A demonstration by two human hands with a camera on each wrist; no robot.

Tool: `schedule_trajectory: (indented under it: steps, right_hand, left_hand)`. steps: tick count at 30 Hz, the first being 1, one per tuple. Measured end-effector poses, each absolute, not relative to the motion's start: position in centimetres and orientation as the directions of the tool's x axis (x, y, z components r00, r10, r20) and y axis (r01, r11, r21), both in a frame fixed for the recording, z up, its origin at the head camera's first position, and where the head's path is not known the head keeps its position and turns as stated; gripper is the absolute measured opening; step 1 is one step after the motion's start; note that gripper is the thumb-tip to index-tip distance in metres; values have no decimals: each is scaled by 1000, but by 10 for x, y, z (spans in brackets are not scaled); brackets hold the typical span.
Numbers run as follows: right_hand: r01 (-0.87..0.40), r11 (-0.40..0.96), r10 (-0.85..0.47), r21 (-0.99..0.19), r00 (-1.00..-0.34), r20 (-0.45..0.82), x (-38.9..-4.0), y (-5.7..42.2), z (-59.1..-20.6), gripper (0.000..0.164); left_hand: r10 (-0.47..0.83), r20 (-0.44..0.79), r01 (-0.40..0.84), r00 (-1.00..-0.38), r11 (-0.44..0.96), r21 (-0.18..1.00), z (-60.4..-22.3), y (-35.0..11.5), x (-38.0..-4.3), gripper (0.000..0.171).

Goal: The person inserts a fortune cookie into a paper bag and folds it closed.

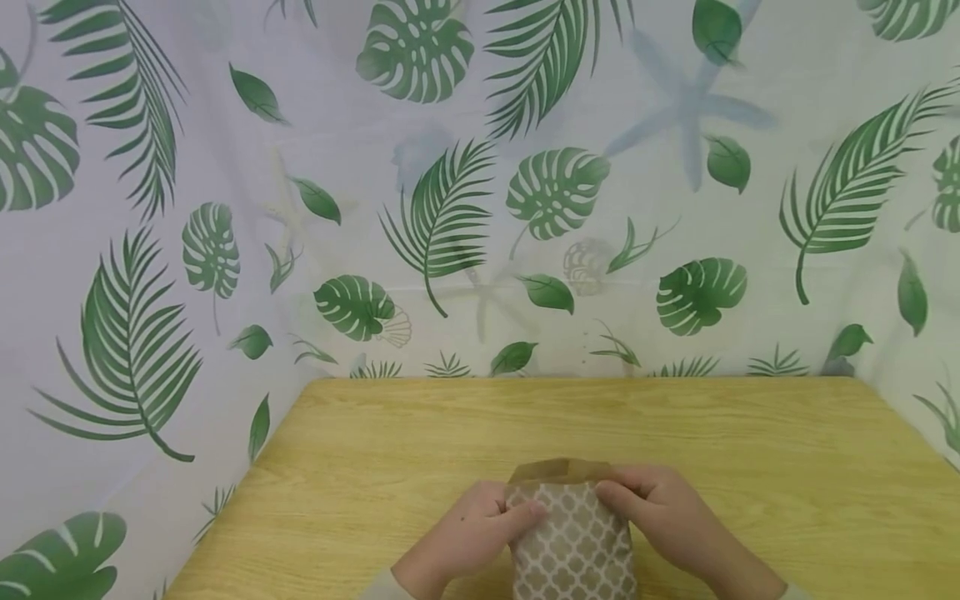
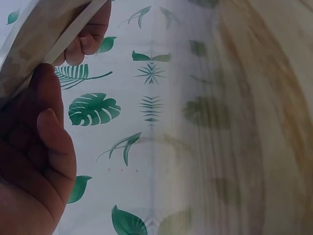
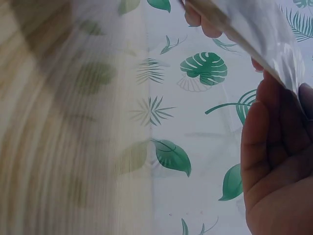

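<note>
A brown bag with a white lattice pattern (image 1: 573,546) stands upright at the near edge of the table, its plain brown top edge uppermost. My left hand (image 1: 476,525) pinches its upper left side, thumb across the patterned front. At the upper right corner, my right hand (image 1: 663,521) grips the rim between thumb and fingers. In the left wrist view, the bag (image 2: 29,46) slants above the left hand (image 2: 36,171). The right wrist view has a pale, creased side of the bag (image 3: 269,36) over the right hand (image 3: 276,171). Its inside is hidden.
A yellow wood-grain table (image 1: 420,433) spreads beneath and beyond the hands. White cloth walls with green leaf prints (image 1: 555,192) rise behind the table and along both its sides.
</note>
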State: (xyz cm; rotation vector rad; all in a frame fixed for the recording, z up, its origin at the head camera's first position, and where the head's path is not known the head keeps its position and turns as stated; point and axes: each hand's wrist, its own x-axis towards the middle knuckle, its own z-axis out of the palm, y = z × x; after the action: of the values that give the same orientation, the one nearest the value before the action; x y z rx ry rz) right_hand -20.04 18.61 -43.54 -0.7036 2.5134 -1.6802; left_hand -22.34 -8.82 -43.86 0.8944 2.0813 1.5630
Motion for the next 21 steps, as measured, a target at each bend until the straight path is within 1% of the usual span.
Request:
schedule_trajectory:
  steps: [5,9,12,15,21]
  right_hand:
    - [-408,404,-338,-819,-898,281,-200,183,-436,24]
    - [-452,452,-323,-769,-887,331,-201,182,-438,22]
    - [-447,439,-334,-779,-886,320,-201,184,-440,21]
    - [-434,388,-367,-813,-882,295,-203,187,-442,21]
    - [-436,305,-436,-847,-854,283,-204,187,-445,23]
  left_hand:
    - [665,102,297,-740,187,936,-438,-89,-222,58]
    - [649,99,302,-754,208,930,-439,-91,-222,59]
    - [663,95,297,-743,200,934,-439,-91,-224,56]
    - [674,114,316,-730,186,930,-440,-91,-225,50]
    - [660,145,347,-737,185,919,-439,-93,-226,46]
